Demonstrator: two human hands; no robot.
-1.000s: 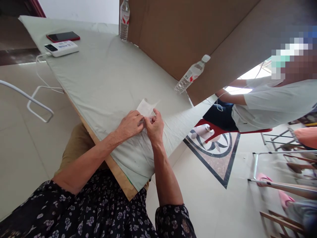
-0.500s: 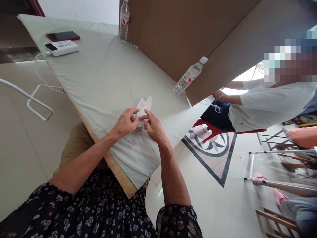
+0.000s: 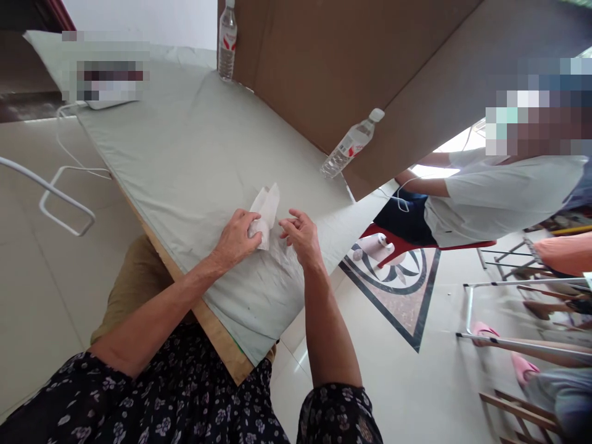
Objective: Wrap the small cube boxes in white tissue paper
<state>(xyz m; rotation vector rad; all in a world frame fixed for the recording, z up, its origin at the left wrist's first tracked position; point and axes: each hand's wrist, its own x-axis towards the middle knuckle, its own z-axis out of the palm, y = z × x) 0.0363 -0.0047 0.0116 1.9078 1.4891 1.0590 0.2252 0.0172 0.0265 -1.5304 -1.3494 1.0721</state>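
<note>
A folded white tissue (image 3: pixel 267 206), with two pointed ends standing up like a bow or ears, rests on the cloth-covered table (image 3: pixel 180 142). My left hand (image 3: pixel 238 236) grips its lower left part between thumb and fingers. Just to the right, my right hand (image 3: pixel 300 234) is off the tissue, its fingers apart and slightly curled, holding nothing. Faint creases and a thin, see-through patch show on the cloth below the hands; I cannot tell what that patch is.
A water bottle (image 3: pixel 349 145) leans near a large cardboard panel (image 3: pixel 324 68); another bottle (image 3: pixel 227 43) stands at the panel's far end. A white device (image 3: pixel 113 98) with a cable lies far left. A person in a white shirt (image 3: pixel 504 197) sits beyond the panel.
My right hand has let go of the tissue and moved right, its fingers opening. My left hand keeps its hold, and more of the tissue shows. The view has shifted slightly.
</note>
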